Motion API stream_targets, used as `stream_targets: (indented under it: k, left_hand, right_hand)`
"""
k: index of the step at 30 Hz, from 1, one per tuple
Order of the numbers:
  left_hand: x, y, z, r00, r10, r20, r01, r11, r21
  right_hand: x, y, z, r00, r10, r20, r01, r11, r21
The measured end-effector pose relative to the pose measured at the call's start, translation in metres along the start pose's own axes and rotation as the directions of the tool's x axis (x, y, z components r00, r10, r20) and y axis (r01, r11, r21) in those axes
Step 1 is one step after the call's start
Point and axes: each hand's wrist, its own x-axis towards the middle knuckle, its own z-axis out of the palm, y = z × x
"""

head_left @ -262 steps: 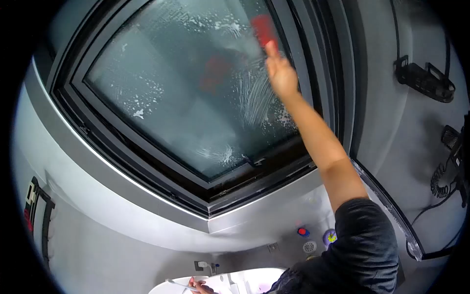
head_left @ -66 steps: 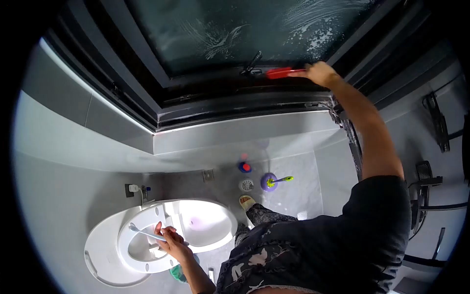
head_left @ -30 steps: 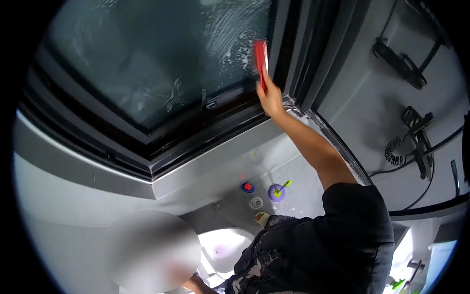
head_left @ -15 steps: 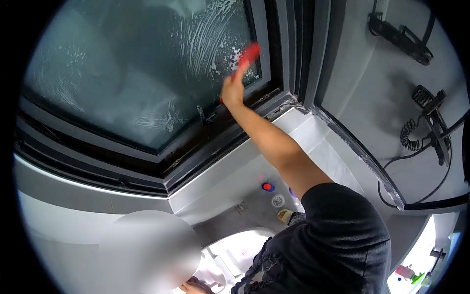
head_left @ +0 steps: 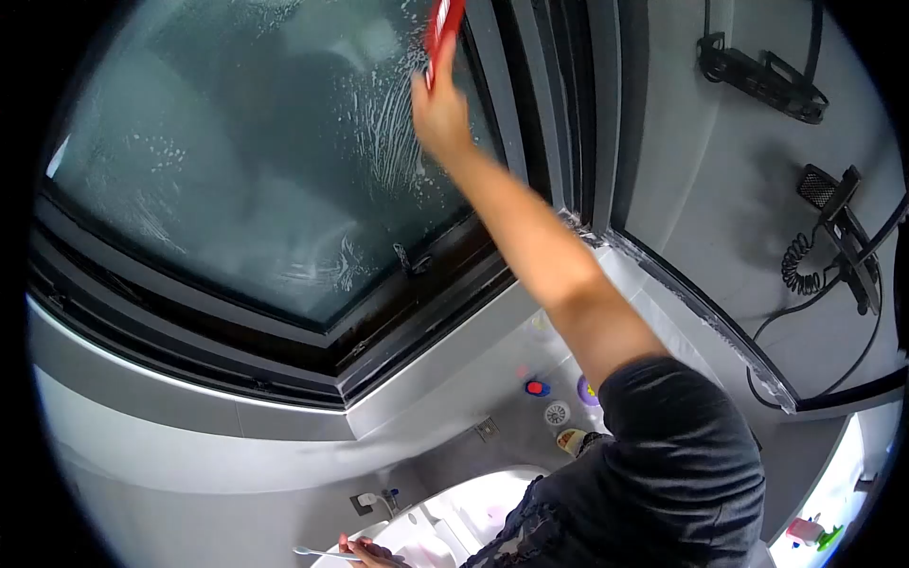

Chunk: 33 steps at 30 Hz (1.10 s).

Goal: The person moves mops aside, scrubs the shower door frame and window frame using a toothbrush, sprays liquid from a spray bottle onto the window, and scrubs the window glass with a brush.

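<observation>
My right hand (head_left: 441, 115) is wrapped round the handle of a red brush (head_left: 443, 30), raised at the right side of the frosted window pane (head_left: 246, 142). White foam streaks mark the glass just below the hand. Low in the view, my left hand (head_left: 367, 553) holds a thin light-coloured stick-like brush (head_left: 322, 553) over the white toilet (head_left: 426, 521). The window handle (head_left: 411, 261) sits on the dark lower frame.
A black shelf (head_left: 762, 79) and a shower handset with a coiled hose (head_left: 838, 232) are on the right wall. On the floor lie a red and blue object (head_left: 537, 388), a round drain (head_left: 557, 413) and a purple object (head_left: 588, 390). A glass panel's dark edge (head_left: 701, 317) runs at right.
The right hand has moved the red brush up along the glass from near the lower right corner. The left hand and its thin brush show again, where a blurred round patch covered the area.
</observation>
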Motion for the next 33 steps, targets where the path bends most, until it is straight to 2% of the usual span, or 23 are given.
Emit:
stream_targets:
  k: [1, 2, 3, 5, 6, 7, 8, 9, 11, 13, 15, 16, 17, 19, 21, 22, 24, 25, 27, 28, 29, 30, 33]
  left_hand:
    - [0.001, 0.002, -0.001, 1.0, 0.01, 0.018, -0.01, 1.0, -0.011]
    - [0.003, -0.002, -0.004, 0.993, 0.1, 0.068, -0.098, 0.995, -0.03]
    - [0.001, -0.007, -0.005, 0.993, 0.094, 0.065, -0.092, 0.995, -0.029]
    - [-0.004, -0.008, -0.007, 0.996, 0.089, 0.031, -0.09, 0.996, 0.003]
    - [-0.008, -0.008, -0.006, 0.998, 0.051, -0.03, -0.051, 0.999, -0.007]
    - [-0.008, -0.013, -0.012, 0.999, 0.049, 0.023, -0.048, 0.998, -0.042]
    - [-0.011, -0.015, -0.012, 0.999, 0.037, 0.017, -0.036, 0.998, -0.048]
    - [-0.013, -0.015, -0.015, 1.0, 0.026, 0.011, -0.026, 0.999, -0.048]
    - [-0.017, -0.013, -0.02, 1.0, 0.029, 0.009, -0.029, 0.999, -0.028]
    - [-0.014, -0.013, -0.024, 0.999, 0.037, 0.016, -0.037, 0.999, -0.01]
    - [-0.012, -0.015, -0.029, 0.998, 0.022, -0.055, -0.021, 1.0, 0.011]
    - [-0.017, -0.014, -0.028, 0.999, 0.035, -0.016, -0.035, 0.999, 0.011]
    - [-0.019, -0.014, -0.027, 0.999, 0.033, -0.018, -0.033, 0.999, 0.021]
    - [-0.02, -0.014, -0.023, 1.0, -0.012, -0.027, 0.014, 0.999, 0.05]
    - [-0.028, -0.011, -0.019, 0.999, -0.01, -0.036, 0.013, 0.996, 0.088]
    - [-0.03, -0.01, -0.017, 0.999, -0.017, -0.029, 0.019, 0.998, 0.062]
    - [-0.023, -0.019, -0.018, 0.999, -0.018, -0.033, 0.019, 1.0, 0.021]
    - [-0.021, -0.017, -0.018, 0.999, -0.016, -0.03, 0.016, 1.0, 0.013]
    - [-0.019, -0.012, -0.018, 1.0, -0.016, -0.019, 0.016, 1.0, -0.012]
    - [-0.014, -0.012, -0.021, 1.0, 0.017, -0.023, -0.018, 0.999, -0.035]
    - [-0.011, -0.016, -0.024, 0.999, 0.044, -0.027, -0.046, 0.997, -0.061]
    - [-0.009, -0.018, -0.024, 0.998, 0.039, -0.039, -0.043, 0.995, -0.086]
    - [-0.012, -0.01, -0.014, 1.0, -0.01, -0.004, 0.01, 0.999, -0.041]
  right_hand:
    - [0.025, -0.029, -0.007, 1.0, 0.015, 0.014, -0.014, 0.996, -0.093]
    - [0.04, -0.045, -0.012, 0.999, 0.027, 0.027, -0.022, 0.982, -0.186]
    - [0.04, -0.036, -0.012, 0.999, 0.028, 0.034, -0.021, 0.982, -0.188]
    - [0.017, 0.008, -0.009, 0.997, 0.071, 0.007, -0.068, 0.981, -0.18]
    - [-0.01, 0.035, -0.01, 0.99, 0.143, 0.015, -0.137, 0.969, -0.207]
    - [-0.04, 0.057, -0.015, 0.96, 0.277, 0.045, -0.259, 0.935, -0.243]
    - [-0.071, 0.08, -0.02, 0.953, 0.301, 0.044, -0.284, 0.933, -0.221]
    - [-0.097, 0.096, -0.025, 0.916, 0.398, 0.051, -0.368, 0.885, -0.286]
    - [-0.116, 0.109, -0.032, 0.898, 0.439, 0.02, -0.406, 0.847, -0.343]
    - [-0.106, 0.093, -0.043, 0.998, 0.058, -0.012, -0.059, 0.975, -0.215]
    - [-0.034, 0.037, -0.045, 1.0, 0.023, -0.007, -0.024, 0.986, -0.167]
    - [0.0, 0.006, -0.045, 0.999, 0.046, -0.013, -0.047, 0.987, -0.154]
    - [0.034, -0.002, -0.037, 0.998, -0.03, -0.06, 0.017, 0.978, -0.209]
    - [0.052, -0.039, -0.034, 0.988, 0.14, -0.063, -0.152, 0.95, -0.273]
    - [0.027, 0.007, -0.014, 0.975, 0.187, -0.119, -0.209, 0.955, -0.211]
    - [-0.001, 0.024, -0.014, 0.95, 0.296, -0.102, -0.306, 0.946, -0.104]
    - [-0.051, 0.086, 0.004, 0.883, 0.399, -0.247, -0.406, 0.914, 0.027]
    - [-0.072, 0.123, 0.012, 0.752, 0.571, -0.328, -0.619, 0.784, -0.055]
    - [-0.1, 0.128, -0.007, 0.535, 0.82, -0.205, -0.845, 0.518, -0.134]
    - [-0.094, 0.12, -0.003, 0.542, 0.816, -0.202, -0.84, 0.528, -0.121]
    - [-0.08, 0.095, -0.003, 0.701, 0.695, -0.158, -0.7, 0.713, 0.029]
    - [-0.063, 0.067, -0.004, 0.795, 0.591, -0.134, -0.583, 0.806, 0.102]
    - [0.016, -0.039, -0.007, 0.909, 0.41, -0.078, -0.402, 0.91, 0.103]
